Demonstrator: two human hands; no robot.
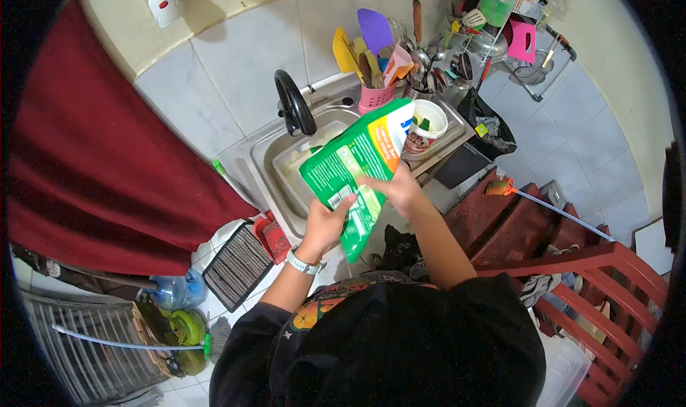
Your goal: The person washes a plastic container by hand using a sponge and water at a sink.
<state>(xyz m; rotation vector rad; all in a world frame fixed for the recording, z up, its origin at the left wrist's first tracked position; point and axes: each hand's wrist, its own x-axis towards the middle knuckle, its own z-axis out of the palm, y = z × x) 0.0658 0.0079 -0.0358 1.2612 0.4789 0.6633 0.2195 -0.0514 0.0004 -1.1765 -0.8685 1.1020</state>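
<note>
A green plastic packet (343, 167) with an orange and white end is held up in front of me, over the near side of the sink. My left hand (327, 225) grips its lower left edge, thumb on the printed face. On the lower right edge, my right hand (400, 191) is closed, its thumb also lying across the front. Behind the packet is a steel sink (259, 170) with a light-coloured tray (289, 165) in its basin, partly hidden. A white tub (437, 115) with green pieces inside stands on the drainboard, just beyond the packet's orange end.
A black faucet (291, 100) arches over the basin. Behind the packet, a pink holder (376, 98) is crowded with utensils. A dark bin (461, 165) stands right of the sink, near red stairs (511, 221). A maroon curtain (107, 142) hangs at left; a red dustpan (271, 239) sits below.
</note>
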